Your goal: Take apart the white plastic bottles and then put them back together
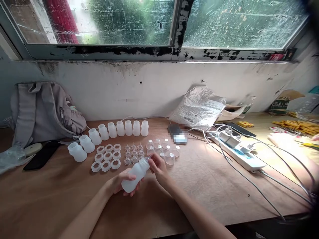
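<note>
Both forearms angle inward over the desk (57, 205) to meet at a frosted bottle (134, 176), held tilted with its mouth up and to the right, in front of the rows of plastic rings (106, 165). The left hand (122, 181) cups its lower body from beneath, thumb laid across the top, while the right hand (159, 167), wrist bent and fingers curled, pinches at the mouth.

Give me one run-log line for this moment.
Left hand: holds tilted frosted bottle | Right hand: at its mouth end | Nearby: white rings, row of frosted bottles
</note>
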A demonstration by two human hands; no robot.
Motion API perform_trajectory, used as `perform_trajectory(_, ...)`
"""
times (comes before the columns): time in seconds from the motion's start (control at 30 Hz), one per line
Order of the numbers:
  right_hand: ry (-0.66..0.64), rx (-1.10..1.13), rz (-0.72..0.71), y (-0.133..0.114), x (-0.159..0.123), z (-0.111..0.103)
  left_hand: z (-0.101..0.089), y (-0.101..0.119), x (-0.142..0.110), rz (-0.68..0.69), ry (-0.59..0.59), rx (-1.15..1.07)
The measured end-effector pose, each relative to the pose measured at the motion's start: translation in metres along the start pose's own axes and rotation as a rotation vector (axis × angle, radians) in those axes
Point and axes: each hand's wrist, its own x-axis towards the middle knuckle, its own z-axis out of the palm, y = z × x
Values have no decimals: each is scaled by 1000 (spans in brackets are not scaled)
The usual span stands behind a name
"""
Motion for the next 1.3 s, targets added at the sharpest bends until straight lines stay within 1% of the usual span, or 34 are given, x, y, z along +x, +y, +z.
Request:
perform_trajectory(0.1,-9,18,24,-4,1,-1,0,-1,1,-20,32,41)
perform_trajectory(0.23,-140,129,89,-11,6,-8,-2,1,-1,-32,60,49)
perform_trajectory(0.3,-169,175,98,-13,9,-12,-3,2,-1,-36,60,48)
perform_trajectory(0.4,-117,202,119,-14,11,-15,-2,3,-1,-40,65,52)
perform_trajectory(0.53,-24,164,180,-11,12,-13,-3,3,0,-53,74,64)
perform_trajectory(0.63,-14,112,201,-9,13,-13,-3,3,0,-62,69,65)
perform_trajectory(0.73,-8,93,178,-10,13,-13,-3,3,-1,-66,61,62)
perform_trajectory(0.9,21,143,120,-13,13,-14,-6,2,-1,-39,40,30)
perform_trajectory(1.0,68,137,68,-13,13,-15,-7,0,0,-28,37,-7)
perform_trajectory(1.1,160,33,-11,-13,10,-17,-5,2,2,27,80,-68)
perform_trajectory(1.17,181,-108,-78,-11,7,-16,-1,6,4,110,147,-138)
perform_trajectory(1.23,117,-287,-146,-8,3,-14,3,11,6,232,229,-209)
perform_trajectory(1.3,-8,-464,-195,-2,-2,-9,6,15,8,334,305,-245)
